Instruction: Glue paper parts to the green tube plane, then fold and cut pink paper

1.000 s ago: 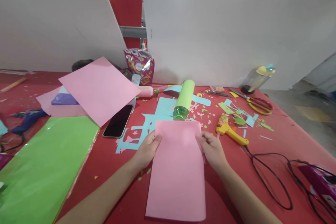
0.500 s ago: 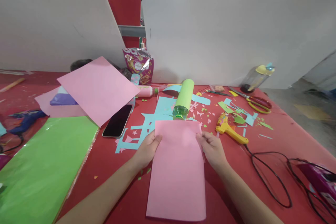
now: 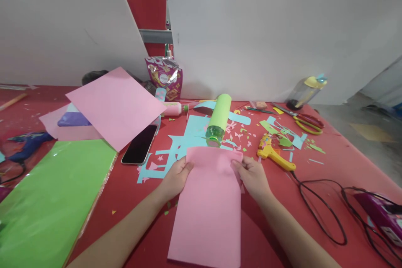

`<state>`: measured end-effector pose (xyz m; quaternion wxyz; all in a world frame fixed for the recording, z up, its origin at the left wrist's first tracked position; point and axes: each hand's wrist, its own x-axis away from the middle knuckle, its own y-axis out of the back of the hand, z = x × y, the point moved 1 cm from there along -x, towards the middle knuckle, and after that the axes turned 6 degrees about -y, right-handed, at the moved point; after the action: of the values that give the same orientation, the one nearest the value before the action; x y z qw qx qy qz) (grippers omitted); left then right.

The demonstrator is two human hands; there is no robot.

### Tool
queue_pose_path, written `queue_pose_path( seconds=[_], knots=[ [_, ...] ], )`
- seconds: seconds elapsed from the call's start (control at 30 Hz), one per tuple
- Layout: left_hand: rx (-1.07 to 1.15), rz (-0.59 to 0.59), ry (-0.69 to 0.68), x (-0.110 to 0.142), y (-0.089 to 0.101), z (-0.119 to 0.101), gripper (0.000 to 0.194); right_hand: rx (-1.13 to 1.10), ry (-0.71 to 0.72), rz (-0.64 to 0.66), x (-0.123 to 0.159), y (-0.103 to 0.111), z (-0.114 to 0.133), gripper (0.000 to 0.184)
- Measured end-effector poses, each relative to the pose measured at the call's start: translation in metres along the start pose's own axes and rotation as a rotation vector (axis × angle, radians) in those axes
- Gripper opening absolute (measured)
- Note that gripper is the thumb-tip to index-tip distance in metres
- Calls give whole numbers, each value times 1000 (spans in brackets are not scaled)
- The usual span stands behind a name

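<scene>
A pink sheet of paper (image 3: 207,213) hangs lengthwise between my hands, low over the red table. My left hand (image 3: 179,176) pinches its upper left edge, thumb on top. On the upper right edge my right hand (image 3: 253,174) has the same kind of pinch, its thumb pressed onto the paper. Just beyond the top edge lies a bottle wrapped in light green paper (image 3: 220,111), its clear green neck toward me. Cut light blue paper (image 3: 179,146) is spread to the left of it.
To the right are a yellow glue gun (image 3: 273,155) with a black cord and scissors (image 3: 301,119). A phone (image 3: 140,146), pink sheets (image 3: 116,109) and a green paper pack (image 3: 59,197) lie left. White boards (image 3: 266,42) stand behind, near a snack bag (image 3: 165,77).
The lower end of the pink sheet has swung a little to the left and toward me. Its upper right part now bends under my right thumb. Both hands keep their hold.
</scene>
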<state>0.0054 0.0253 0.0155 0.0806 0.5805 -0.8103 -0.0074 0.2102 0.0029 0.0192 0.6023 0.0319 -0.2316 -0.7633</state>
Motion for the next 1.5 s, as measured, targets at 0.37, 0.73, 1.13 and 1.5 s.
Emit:
queue_pose_path(
  seconds=[0.37,0.73,1.13,1.5],
  knots=[
    [-69,41,18,-1,3,8,28,-117,2,-1,1,2,4,26],
    [-110,46,36,-3,3,7,29,-123,2,-71,1,4,7,21],
    [52,79,109,-2,3,5,32,97,185,-260,-1,8,-1,26],
    [500,98,295,0,-3,-2,40,580,1172,-331,5,-1,-2,21]
  ],
)
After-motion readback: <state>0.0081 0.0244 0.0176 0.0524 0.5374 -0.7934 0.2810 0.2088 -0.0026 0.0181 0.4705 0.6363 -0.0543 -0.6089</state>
